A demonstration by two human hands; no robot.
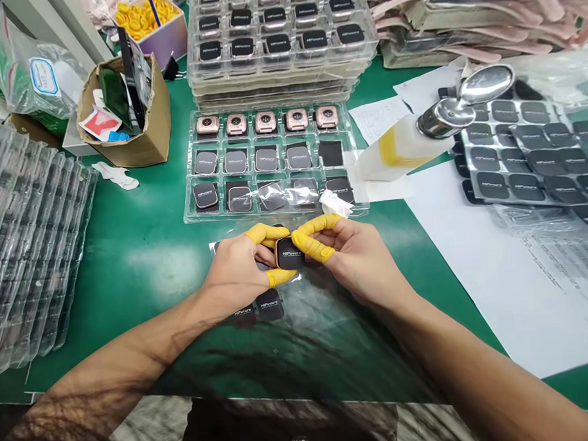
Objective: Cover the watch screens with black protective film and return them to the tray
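Note:
A watch case with a black "HiFuture" film on its face sits between my hands. My left hand grips it by the edges, thumb below and fingers above. The thumb and forefinger of my right hand are closed at its upper right corner. Yellow finger cots cover these fingertips. Beneath my hands lies a clear sheet with black labels, partly hidden. Just beyond is a clear plastic tray holding watch cases: the back row has sensor sides up, and the front rows show black faces.
Stacked filled trays stand behind. At left are more stacked trays and a cardboard box of scraps. A pump bottle, label sheets and white paper occupy the right. Bundles with pink straps fill the back right.

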